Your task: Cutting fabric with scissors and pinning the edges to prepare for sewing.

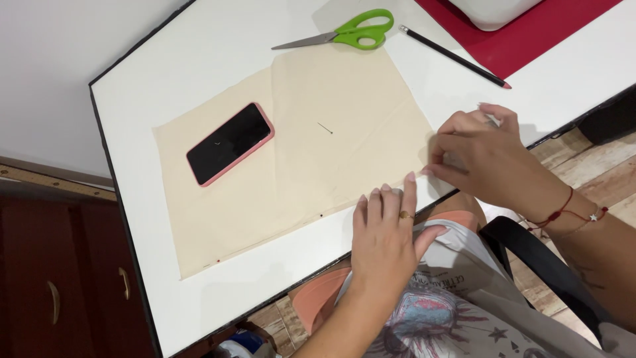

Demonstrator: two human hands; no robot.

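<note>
A cream fabric sheet (311, 152) lies folded flat on the white table (165, 79). My left hand (386, 232) presses flat on the fabric's near right corner, fingers together, a ring on one finger. My right hand (480, 156) pinches the fabric's right edge with fingertips curled. A pin (324, 128) lies on the fabric's middle. A phone in a pink case (230, 143) rests face up on the fabric's left part.
Green-handled scissors (348, 34) and a black pencil (454, 56) lie at the table's far side. A red mat (530, 33) with a white object (493, 12) sits at the far right. A dark wood cabinet (59, 285) stands to the left.
</note>
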